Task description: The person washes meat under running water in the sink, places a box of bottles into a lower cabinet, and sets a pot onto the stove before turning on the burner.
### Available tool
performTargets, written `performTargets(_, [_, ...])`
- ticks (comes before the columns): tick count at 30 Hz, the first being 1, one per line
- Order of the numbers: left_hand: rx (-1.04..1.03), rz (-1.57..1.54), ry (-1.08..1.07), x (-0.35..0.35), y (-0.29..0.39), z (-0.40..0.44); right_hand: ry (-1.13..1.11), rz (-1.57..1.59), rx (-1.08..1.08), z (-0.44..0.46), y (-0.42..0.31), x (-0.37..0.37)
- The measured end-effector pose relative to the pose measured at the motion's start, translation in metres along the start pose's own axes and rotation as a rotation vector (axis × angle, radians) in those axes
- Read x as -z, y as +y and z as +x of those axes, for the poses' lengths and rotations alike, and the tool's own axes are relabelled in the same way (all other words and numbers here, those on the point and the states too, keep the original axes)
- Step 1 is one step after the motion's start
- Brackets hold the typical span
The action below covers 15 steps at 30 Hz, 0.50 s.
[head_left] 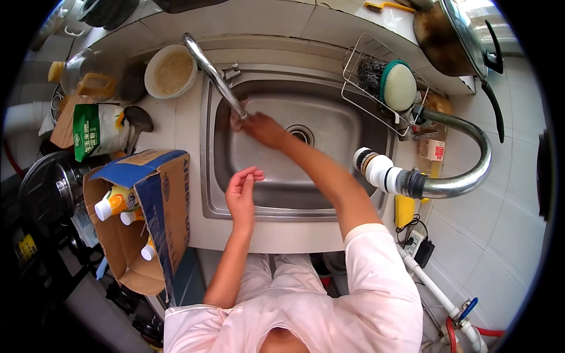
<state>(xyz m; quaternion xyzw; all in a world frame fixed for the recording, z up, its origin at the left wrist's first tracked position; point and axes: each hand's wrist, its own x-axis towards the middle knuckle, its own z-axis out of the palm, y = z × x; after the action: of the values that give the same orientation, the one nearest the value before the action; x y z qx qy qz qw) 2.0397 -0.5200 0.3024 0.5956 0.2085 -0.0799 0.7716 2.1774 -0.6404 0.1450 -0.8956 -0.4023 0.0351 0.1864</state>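
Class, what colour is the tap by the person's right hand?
Silver, with a shine: the tap shows best in the head view.

- The right hand (262, 128) reaches across the sink (282, 214), its fingers at the mouth of the slim metal tap (213, 73); whether they grip it is hard to tell.
- The left hand (240, 193) hangs over the near edge of the sink, palm turned inward, fingers loosely bent, holding nothing.
- The drain (300, 135) lies to the right of the right hand.
- Left of the sink stand a white bowl (149, 73) with pale contents, a green-and-white bag (99, 130), a ladle (140, 119) and a cardboard box (175, 203) holding white-capped bottles (115, 201).
- On the right, a wire rack (372, 101) holds a round scrubber (400, 87) near a thick curved pipe (484, 156).
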Motion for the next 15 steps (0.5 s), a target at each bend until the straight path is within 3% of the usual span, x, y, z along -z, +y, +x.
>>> performTargets(2, [-0.005, 0.011, 0.009, 0.004, 0.000, 0.002, 0.159, -0.122, -0.296, -0.020, 0.049, 0.009])
performTargets(4, [0.002, 0.003, 0.016, 0.006, -0.003, 0.002, 0.116, -0.354, -0.116, -0.062, 0.079, 0.051])
performTargets(6, [0.014, -0.021, 0.008, 0.005, -0.004, 0.001, 0.108, -0.009, -0.596, -0.113, 0.087, 0.074])
performTargets(7, [0.021, -0.033, 0.005, 0.003, -0.003, 0.000, 0.168, 0.030, -0.733, -0.138, 0.078, 0.094])
performTargets(9, [0.026, -0.052, -0.006, -0.001, -0.005, 0.000, 0.421, -0.147, -0.767, -0.194, 0.072, 0.108])
performTargets(10, [0.022, -0.055, -0.013, -0.002, -0.008, 0.002, 0.534, -0.086, -0.753, -0.192, 0.051, 0.130])
performTargets(11, [0.021, -0.048, -0.019, -0.002, -0.009, 0.002, 0.647, -0.014, -0.742, -0.187, 0.033, 0.149])
performTargets(13, [0.033, -0.075, 0.003, -0.007, -0.003, 0.003, 0.981, 0.402, -0.812, -0.189, 0.055, 0.092])
performTargets(15, [0.017, -0.099, 0.037, -0.009, 0.003, 0.007, 0.919, 0.001, -0.947, -0.160, 0.066, 0.070])
